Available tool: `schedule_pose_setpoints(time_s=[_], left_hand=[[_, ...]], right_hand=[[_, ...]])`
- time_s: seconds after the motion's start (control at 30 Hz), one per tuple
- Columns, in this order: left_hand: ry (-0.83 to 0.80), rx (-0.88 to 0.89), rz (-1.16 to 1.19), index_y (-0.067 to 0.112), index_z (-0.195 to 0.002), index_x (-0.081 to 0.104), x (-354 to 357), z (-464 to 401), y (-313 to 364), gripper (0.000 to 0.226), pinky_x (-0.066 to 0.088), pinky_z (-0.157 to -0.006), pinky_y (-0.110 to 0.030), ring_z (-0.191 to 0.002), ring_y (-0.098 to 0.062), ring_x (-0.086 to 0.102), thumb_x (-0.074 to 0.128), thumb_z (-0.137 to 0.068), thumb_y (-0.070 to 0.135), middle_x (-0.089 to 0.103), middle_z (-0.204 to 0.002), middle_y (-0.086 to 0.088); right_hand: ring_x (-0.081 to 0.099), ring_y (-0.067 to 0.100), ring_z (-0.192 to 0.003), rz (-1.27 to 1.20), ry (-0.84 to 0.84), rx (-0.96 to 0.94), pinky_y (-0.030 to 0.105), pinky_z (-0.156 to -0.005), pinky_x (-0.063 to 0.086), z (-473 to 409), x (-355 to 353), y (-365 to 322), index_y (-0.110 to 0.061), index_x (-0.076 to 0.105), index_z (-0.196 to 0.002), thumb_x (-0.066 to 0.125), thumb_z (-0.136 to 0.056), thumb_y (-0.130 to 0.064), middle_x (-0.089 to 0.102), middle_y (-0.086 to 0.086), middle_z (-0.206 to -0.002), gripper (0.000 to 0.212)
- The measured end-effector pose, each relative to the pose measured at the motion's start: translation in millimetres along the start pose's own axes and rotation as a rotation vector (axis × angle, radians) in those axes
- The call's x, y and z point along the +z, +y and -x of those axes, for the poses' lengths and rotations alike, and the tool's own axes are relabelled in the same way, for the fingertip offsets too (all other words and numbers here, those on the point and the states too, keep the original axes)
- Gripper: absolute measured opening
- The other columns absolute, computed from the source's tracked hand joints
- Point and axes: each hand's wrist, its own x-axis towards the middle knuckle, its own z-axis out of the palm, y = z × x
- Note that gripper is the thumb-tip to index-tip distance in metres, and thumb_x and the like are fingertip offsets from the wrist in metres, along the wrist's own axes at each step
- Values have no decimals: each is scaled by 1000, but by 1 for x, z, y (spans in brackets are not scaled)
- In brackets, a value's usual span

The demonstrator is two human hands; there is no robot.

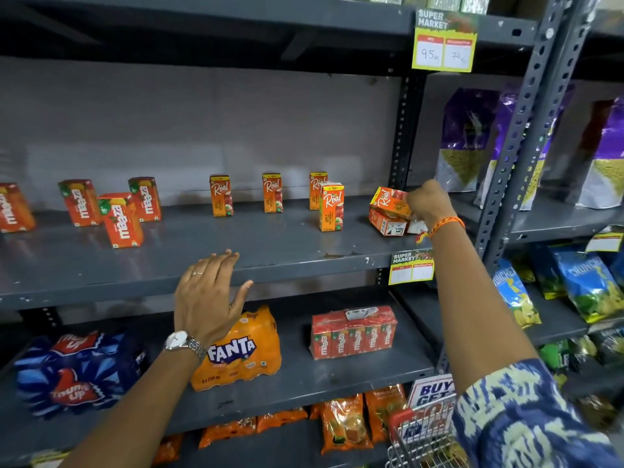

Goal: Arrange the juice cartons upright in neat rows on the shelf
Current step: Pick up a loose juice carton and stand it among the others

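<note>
Several orange Real juice cartons stand upright on the grey shelf [189,261], one of them nearer the front [331,207]. At the shelf's right end my right hand [429,201] is shut on a tilted Real carton [388,198]. That carton rests on another carton lying on its side [385,223]. Several red Maaza cartons [122,220] stand upright on the left part of the shelf. My left hand [211,293] hovers open at the shelf's front edge, holding nothing.
Below are a Fanta pack [241,352], a Thums Up pack [72,369] and a wrapped Maaza multipack [353,334]. Purple bags [467,136] fill the right bay behind a slotted post [526,130]. A wire basket [422,440] sits at the bottom right.
</note>
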Motion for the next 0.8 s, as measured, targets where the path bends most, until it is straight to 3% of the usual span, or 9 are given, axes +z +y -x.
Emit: schedule_pose_setpoints(time_s=[0.1,0.17,0.27,0.43,0.5,0.63,0.7,0.8], left_hand=[[11,-1,3,12,-133,57,0,0,0,59,41,-103,-42,-122,-28,59,43,-94,53,63,-134,-8],[15,0,10,12,-133,57,1,0,-1,59,41,-103,-42,-122,-27,59,43,-94,53,63,-134,-8],[26,6,8,12,-133,58,1,0,-3,60,43,-102,-42,-122,-27,60,44,-93,54,63,-134,-8],[13,39,-8,15,-136,58,-2,-1,-10,63,45,-102,-42,-123,-26,61,42,-92,57,63,-135,-6],[24,33,-7,15,-134,59,-4,-1,-14,64,45,-102,-42,-123,-26,61,42,-91,59,64,-133,-6],[19,8,3,13,-132,61,-6,1,-21,68,45,-102,-42,-121,-27,62,41,-90,63,65,-132,-7],[11,0,11,14,-133,60,-6,2,-21,67,44,-102,-41,-121,-26,62,42,-90,62,64,-133,-7],[-2,-27,29,15,-134,59,-6,2,-18,67,44,-104,-43,-123,-26,61,43,-90,62,63,-134,-7]], right_hand=[[68,37,-85,-231,16,17,44,-77,56,-2,3,3,-2,61,-81,46,-74,-18,65,19,-83,23],[63,32,-72,-391,3,19,36,-60,51,5,3,-2,-5,59,-73,46,-72,-19,59,16,-74,19],[56,20,-58,-654,-80,-3,22,-47,45,23,6,-14,0,61,-95,47,-92,-13,59,12,-75,20],[62,21,-83,-949,-295,-52,31,-73,57,44,12,-40,3,55,-106,46,-99,-3,62,12,-99,13],[66,25,-93,-1020,-386,-52,38,-78,61,51,19,-53,6,49,-116,47,-96,4,62,16,-108,21],[65,28,-99,-924,-492,-93,51,-88,57,65,46,-79,3,42,-127,51,-91,8,60,13,-107,37],[63,25,-93,-809,-498,-143,43,-86,56,76,65,-90,-1,50,-113,55,-89,8,61,7,-94,27],[60,14,-79,-675,-482,-254,23,-65,51,93,97,-101,-11,58,-91,57,-84,10,60,0,-79,22]])
